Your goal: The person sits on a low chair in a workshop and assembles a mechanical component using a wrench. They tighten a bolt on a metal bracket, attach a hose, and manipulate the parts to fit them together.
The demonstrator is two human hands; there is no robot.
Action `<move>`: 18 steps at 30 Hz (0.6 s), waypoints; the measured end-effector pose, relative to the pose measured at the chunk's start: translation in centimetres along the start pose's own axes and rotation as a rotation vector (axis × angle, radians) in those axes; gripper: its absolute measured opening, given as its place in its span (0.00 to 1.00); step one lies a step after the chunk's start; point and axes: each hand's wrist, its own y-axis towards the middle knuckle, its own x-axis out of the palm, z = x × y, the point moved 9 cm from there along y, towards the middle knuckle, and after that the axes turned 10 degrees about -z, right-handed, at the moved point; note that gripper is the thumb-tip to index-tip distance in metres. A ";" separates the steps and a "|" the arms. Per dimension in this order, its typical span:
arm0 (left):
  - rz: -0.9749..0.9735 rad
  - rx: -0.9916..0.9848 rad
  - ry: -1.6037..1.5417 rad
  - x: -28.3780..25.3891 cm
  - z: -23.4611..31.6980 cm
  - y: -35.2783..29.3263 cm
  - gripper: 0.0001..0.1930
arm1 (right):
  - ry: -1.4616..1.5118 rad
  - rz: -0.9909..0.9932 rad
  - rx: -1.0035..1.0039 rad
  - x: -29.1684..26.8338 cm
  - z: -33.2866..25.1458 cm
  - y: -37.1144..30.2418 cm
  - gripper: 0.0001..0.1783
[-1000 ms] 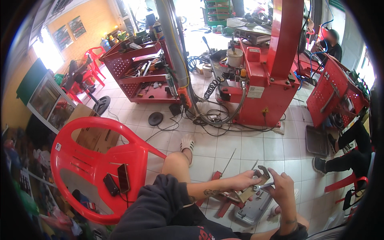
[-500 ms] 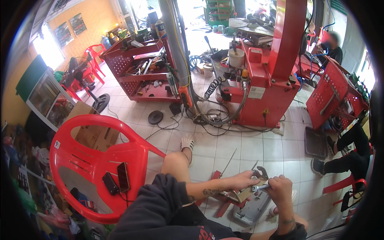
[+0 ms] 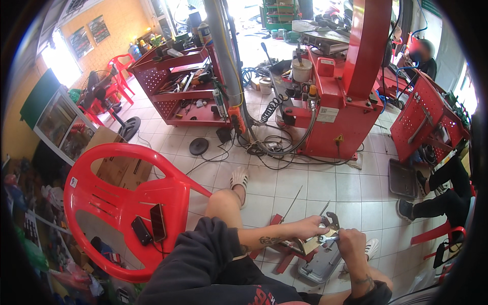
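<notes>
My left hand (image 3: 307,227) is closed round a metal bracket (image 3: 311,244) with a pale flat plate. A dark hooked piece (image 3: 333,220) rises just beyond its fingers. In my right fist (image 3: 353,244) is a chrome wrench (image 3: 328,238), its round head against the bracket. The fingers and the metal hide the exact point of contact. Under my hands stands a low red metal frame (image 3: 286,262), with thin rods sticking up beside it. A grey tray (image 3: 317,272) lies on the floor below my right hand.
A red plastic chair (image 3: 109,203) with two phones stands at my left. Ahead are a red tool cart (image 3: 173,94), a grey post (image 3: 223,56) and a red machine (image 3: 335,122), with cables (image 3: 272,147) on the tiles. Another person's legs (image 3: 439,193) reach in from the right.
My right hand and the wrench have shifted slightly, the fist now turned a little lower. My left hand keeps its hold on the bracket. The whole view has moved a touch.
</notes>
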 end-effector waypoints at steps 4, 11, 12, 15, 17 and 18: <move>0.010 -0.011 -0.006 -0.2 -0.1 0.3 0.14 | 0.039 -0.018 -0.033 -0.3 0.0 0.4 0.11; 0.096 -0.017 -0.045 -1.0 -1.2 0.7 0.12 | 0.162 -0.004 -0.124 -2.7 -0.2 1.3 0.17; 0.099 -0.020 -0.045 -1.1 -1.2 0.7 0.12 | 0.171 -0.008 -0.123 -2.7 -0.1 1.3 0.17; 0.108 -0.045 -0.001 -0.4 -0.2 0.1 0.13 | 0.171 0.003 -0.104 -2.8 0.0 1.0 0.18; 0.119 -0.045 -0.039 -0.5 -0.4 0.4 0.14 | 0.143 0.026 -0.090 -3.0 0.3 0.8 0.18; 0.121 -0.050 -0.061 -0.3 -0.4 0.5 0.14 | 0.131 0.033 -0.078 -3.0 0.5 0.8 0.18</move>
